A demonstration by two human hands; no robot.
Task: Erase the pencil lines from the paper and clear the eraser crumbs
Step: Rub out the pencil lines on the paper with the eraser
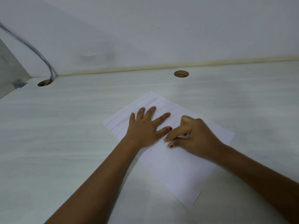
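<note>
Two bare forearms reach in from the near edge, the left one (97, 175) from the bottom centre and the right one (258, 172) from the bottom right. Between them lies the paper (178, 172), a white sheet turned cornerwise on the pale tabletop (64, 143), one corner pointing near and right. Its near half is nearly blank, with a few small dark specks (151, 158) scattered on it.

Farther along, both hands rest on the sheet. The left hand (144, 128) lies flat, palm down, its grip apart with fingers spread and pressing the paper. Just right of it, the right hand (194, 135) has its fingers curled, thumb and forefinger tips pointing left close to the left thumb; I cannot tell whether its grip is clamped on anything, as the fingertips are blurred.

Beyond the left hand, faint pencil lines (129, 110) run across the far part of the sheet.

Well past the paper, two round holes are cut in the tabletop, one far right (181, 74) and one far left (45, 82). A grey cable (40, 57) drops down to the left hole along the white wall (161, 29).
</note>
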